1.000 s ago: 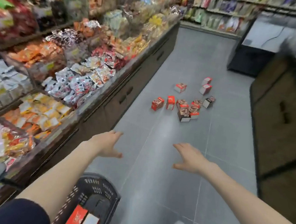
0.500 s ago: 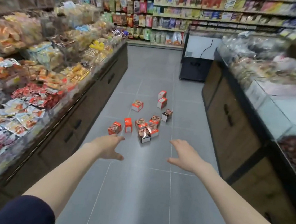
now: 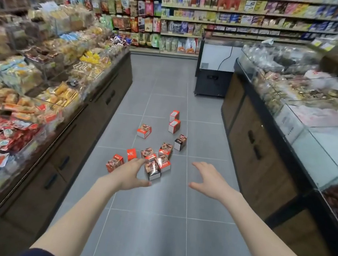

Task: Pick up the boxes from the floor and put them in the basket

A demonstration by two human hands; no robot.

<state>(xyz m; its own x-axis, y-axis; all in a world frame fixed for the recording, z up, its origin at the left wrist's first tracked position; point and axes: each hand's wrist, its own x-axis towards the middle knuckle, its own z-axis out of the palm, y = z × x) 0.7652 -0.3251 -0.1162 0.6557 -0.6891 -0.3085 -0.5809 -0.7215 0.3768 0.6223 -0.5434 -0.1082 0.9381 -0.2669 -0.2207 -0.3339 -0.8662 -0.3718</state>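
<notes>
Head camera, I log both arms stretched forward, left hand (image 3: 131,172) loose-fingered and empty, right hand (image 3: 210,181) spread and empty, small red boxes (image 3: 165,149) scattered on grey floor (image 3: 154,229) just beyond my fingertips, snack shelves (image 3: 44,87) alongside.

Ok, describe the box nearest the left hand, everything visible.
The box is a small carton, cardboard by its look, with glossy dark faces showing a food picture and a white band along the bottom. It stands upright on the grey tiled floor at the pile's near edge, one corner toward the camera. A red box sits close behind it. The open left hand reaches around its left side; contact cannot be told.
</notes>
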